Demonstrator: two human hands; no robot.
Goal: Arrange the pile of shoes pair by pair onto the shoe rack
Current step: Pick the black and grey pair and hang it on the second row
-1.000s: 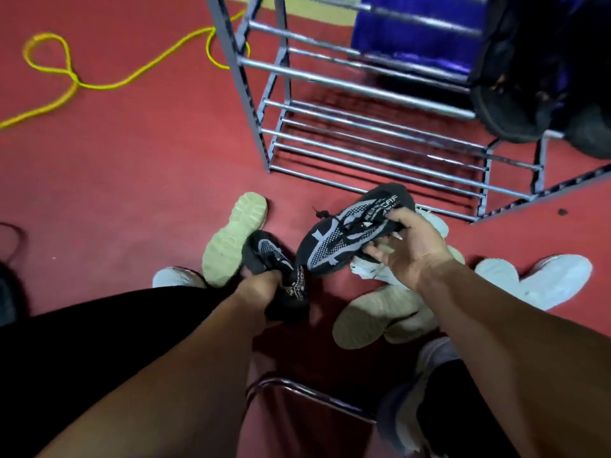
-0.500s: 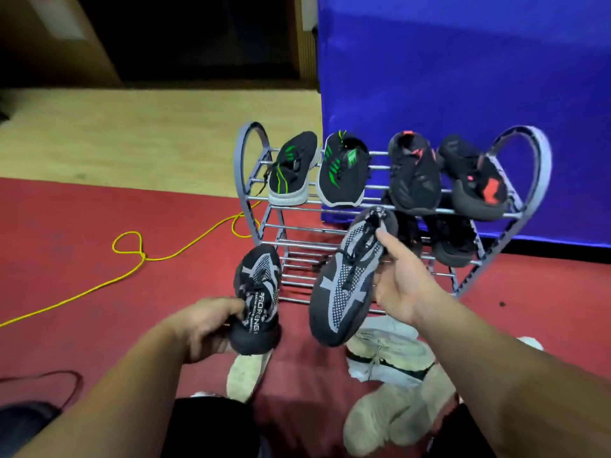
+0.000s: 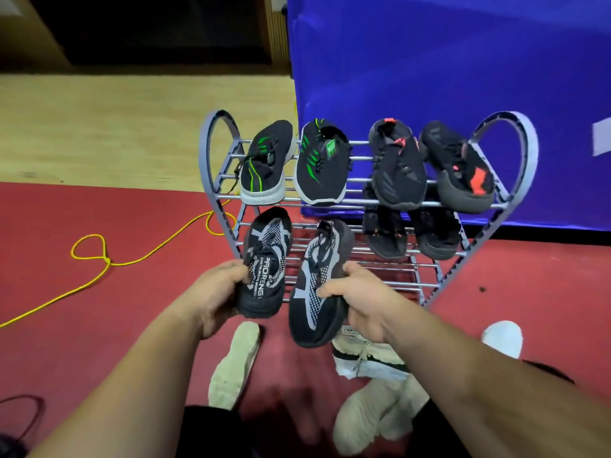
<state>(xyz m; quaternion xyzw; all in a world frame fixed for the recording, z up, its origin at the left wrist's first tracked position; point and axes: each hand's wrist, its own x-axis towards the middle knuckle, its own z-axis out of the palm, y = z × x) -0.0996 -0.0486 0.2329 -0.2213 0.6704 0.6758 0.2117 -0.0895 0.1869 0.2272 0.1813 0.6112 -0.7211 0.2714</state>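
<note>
Gripping one grey-patterned shoe (image 3: 266,262) per hand (image 3: 216,292), you hold both toes-up just below the rack (image 3: 489,204)'s free middle-left bars.

Bare arms, dark legwear

Both forearms are sleeveless; the left hand (image 3: 218,292) and right hand (image 3: 360,302) wear nothing; black trousers (image 3: 211,431) below.

yellow cable (image 3: 139,259): lies on the red floor out past the left fingers, looped into a knot, a second loop running behind the frame ahead of those fingers.
red floor (image 3: 99,325): under and to both sides of the fingers.
wooden floor (image 3: 115,127): beyond the red, far ahead of the left fingers.
blue panel (image 3: 446,77): upright, far ahead of the right fingers.
dark red cord (image 3: 33,414): curved, low, well behind the left fingers.
</note>
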